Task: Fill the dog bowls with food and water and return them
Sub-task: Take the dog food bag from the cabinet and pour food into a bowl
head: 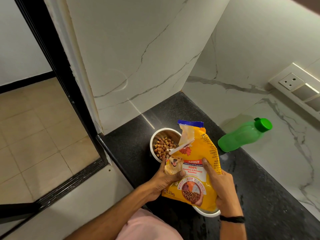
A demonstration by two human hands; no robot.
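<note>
I hold a yellow dog food bag [195,163] over the black counter [131,142], its torn top tipped toward a steel bowl [155,135] that holds brown kibble [163,146]. My left hand [164,181] grips the bag's lower left side. My right hand [220,186] grips its right side, thumb on the front. A second steel bowl [206,212] sits under the bag, only its near rim showing. A green water bottle [242,135] with a green cap stands against the marble wall to the right.
The counter ends in a corner against marble walls [138,58]. A switch and socket panel [294,85] is on the right wall. A doorway with a black frame [57,66] and tiled floor lies to the left.
</note>
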